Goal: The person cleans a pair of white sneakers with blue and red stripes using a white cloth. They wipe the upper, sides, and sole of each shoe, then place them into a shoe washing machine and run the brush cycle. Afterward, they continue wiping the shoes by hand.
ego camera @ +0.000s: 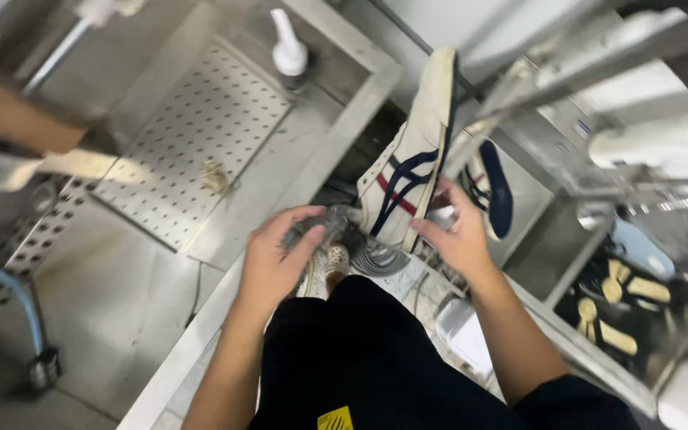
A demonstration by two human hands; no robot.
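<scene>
A cream sneaker (412, 151) with dark blue and red stripes is held upright, toe up, in front of me. My right hand (457, 235) grips its lower edge near the heel. My left hand (279, 259) is closed around a clear, crumpled plastic-looking thing (324, 221) next to the sneaker's heel. Just behind the sneaker, a dark blue insole (499, 191) stands on edge.
A steel sink (201, 135) with a perforated plate lies to the left, a white pump bottle (288, 49) at its far rim. A blue hose (17, 299) curves at lower left. To the right stand metal racks (567, 87) and a bin holding tan shoe parts (623, 310).
</scene>
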